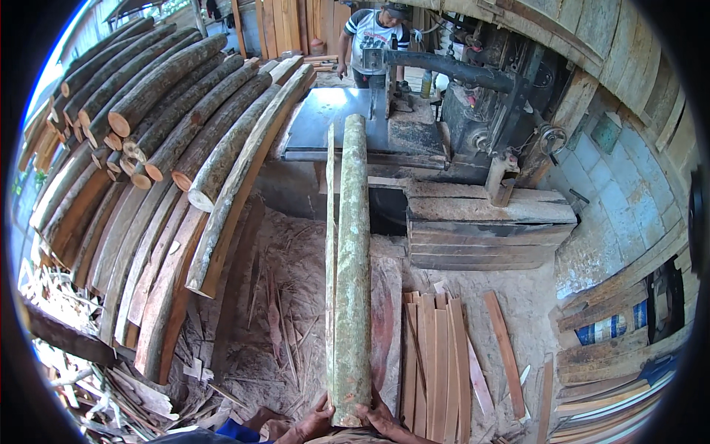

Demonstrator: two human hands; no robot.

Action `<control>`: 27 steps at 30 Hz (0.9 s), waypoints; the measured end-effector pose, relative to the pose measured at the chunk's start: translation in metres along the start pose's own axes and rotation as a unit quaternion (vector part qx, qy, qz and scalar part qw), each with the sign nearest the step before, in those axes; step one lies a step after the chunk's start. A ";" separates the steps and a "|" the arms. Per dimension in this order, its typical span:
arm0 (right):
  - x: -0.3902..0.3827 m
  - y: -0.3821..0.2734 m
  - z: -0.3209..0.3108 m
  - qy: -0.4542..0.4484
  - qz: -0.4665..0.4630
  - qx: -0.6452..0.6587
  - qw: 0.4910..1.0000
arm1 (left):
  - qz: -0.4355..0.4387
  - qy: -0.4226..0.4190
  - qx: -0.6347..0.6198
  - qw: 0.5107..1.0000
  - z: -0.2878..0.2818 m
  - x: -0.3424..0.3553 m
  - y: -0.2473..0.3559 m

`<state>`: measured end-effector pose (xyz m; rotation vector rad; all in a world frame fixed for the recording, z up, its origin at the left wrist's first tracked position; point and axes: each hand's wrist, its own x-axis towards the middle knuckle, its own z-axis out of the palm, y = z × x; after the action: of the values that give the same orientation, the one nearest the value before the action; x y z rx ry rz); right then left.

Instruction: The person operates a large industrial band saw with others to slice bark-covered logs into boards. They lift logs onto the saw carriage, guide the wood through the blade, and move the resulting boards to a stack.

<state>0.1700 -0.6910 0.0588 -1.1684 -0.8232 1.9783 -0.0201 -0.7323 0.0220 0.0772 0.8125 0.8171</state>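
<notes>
A long log point(353, 244) with greenish-grey bark stretches away from me, its far end over the dark metal saw table point(307, 129). Along its left side runs a thin slab point(331, 222), with a narrow gap between the two that closes toward me. My left hand point(315, 422) grips the near end from the left, where slab and log meet. On the right side of that same end, my right hand point(379, 416) is closed with its thumb on the bark. Some fingers of both hands are hidden under the wood.
Beyond the table stands a person point(373, 41) beside the band saw point(481, 81). Stacked logs point(170, 81) and split timbers point(159, 274) fill the left. Sawn boards point(436, 355) lie on the sawdust floor at right, below a wooden block point(488, 244). Offcuts point(111, 399) litter the lower left.
</notes>
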 end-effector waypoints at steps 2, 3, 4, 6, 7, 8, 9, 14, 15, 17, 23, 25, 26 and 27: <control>0.014 -0.016 -0.007 0.026 0.005 -0.021 0.999 | 0.000 0.020 -0.011 1.000 0.002 0.018 0.010; 0.023 -0.026 -0.010 0.047 0.007 -0.044 0.998 | 0.006 0.039 -0.021 0.999 0.006 0.030 0.017; 0.036 -0.035 -0.012 0.043 0.013 -0.052 0.998 | 0.023 0.102 0.027 0.994 0.007 0.042 0.028; 0.086 -0.056 -0.014 0.109 -0.060 0.053 0.991 | 0.053 0.186 0.194 0.962 0.026 0.074 0.075; 0.112 -0.067 -0.019 0.116 -0.035 0.081 0.989 | 0.105 0.222 0.236 0.940 0.036 0.085 0.100; 0.147 -0.079 -0.031 0.096 -0.025 0.097 0.990 | 0.112 0.223 0.234 0.940 0.036 0.092 0.122; 0.182 -0.089 -0.037 0.126 -0.042 0.066 0.989 | 0.159 0.250 0.226 0.928 0.032 0.095 0.145; 0.344 -0.222 -0.038 0.123 -0.004 -0.017 0.992 | 0.236 0.329 0.120 0.907 0.004 0.066 0.196; 0.393 -0.225 -0.060 0.170 -0.017 0.016 0.985 | 0.214 0.331 0.104 0.913 -0.005 0.056 0.192; 0.458 -0.238 -0.067 0.193 -0.036 0.098 0.976 | 0.199 0.364 0.039 0.909 -0.021 0.027 0.162; 0.496 -0.173 0.042 -0.114 0.135 0.092 0.980 | 0.278 0.549 -0.199 0.763 0.006 -0.031 -0.005; 0.456 -0.144 0.053 -0.197 0.197 0.105 0.955 | 0.271 0.623 -0.271 0.681 0.051 -0.021 -0.068; 0.438 -0.135 0.057 -0.224 0.247 0.092 0.938 | 0.242 0.669 -0.278 0.646 0.078 -0.018 -0.084; 0.406 -0.126 0.060 -0.247 0.268 0.078 0.928 | 0.248 0.696 -0.297 0.604 0.101 -0.012 -0.123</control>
<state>-0.0005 -0.3026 -0.0079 -0.8622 -0.5978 2.8086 0.1191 -0.8026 0.0566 -1.1486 1.9819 1.6654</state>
